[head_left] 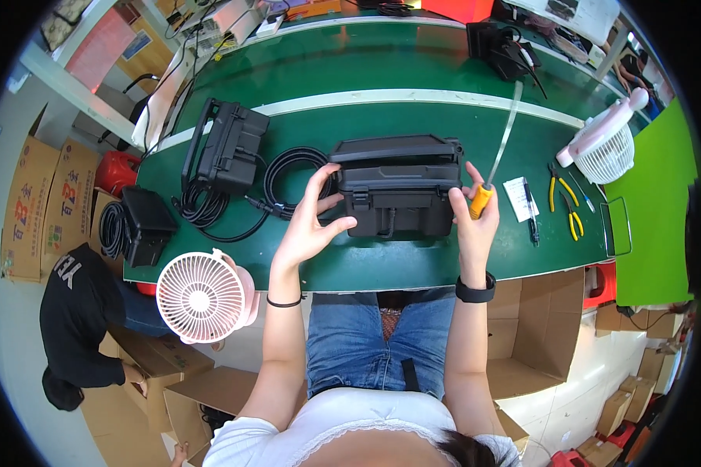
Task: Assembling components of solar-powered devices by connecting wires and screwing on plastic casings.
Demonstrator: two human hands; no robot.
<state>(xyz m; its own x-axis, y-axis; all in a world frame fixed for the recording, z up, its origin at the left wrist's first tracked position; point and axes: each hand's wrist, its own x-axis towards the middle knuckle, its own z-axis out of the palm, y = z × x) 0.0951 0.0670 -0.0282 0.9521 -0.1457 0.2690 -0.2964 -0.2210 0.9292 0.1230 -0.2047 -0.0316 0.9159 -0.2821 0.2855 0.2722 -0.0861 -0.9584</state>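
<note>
In front of me on the green workbench (288,268) lies a black plastic case (401,198) with latches and a long handle along its far side. My left hand (308,226) cups the case's left end, thumb at the near corner and fingers at the side. At the right end, my right hand (475,226) is closed round a screwdriver (483,201) with an orange-yellow handle. Its long, thin metal shaft points away from me, up and to the right. The right thumb lies against or very close to the case. A coiled black cable (276,175) rests left of the case.
Another black case (230,148) and a smaller black box (148,226) with cables sit left. A pink fan (202,300) stands near-left, another fan (607,152) far right. Pliers (572,218), a pen (531,210) and paper lie right. A person (78,327) bends over cartons at left.
</note>
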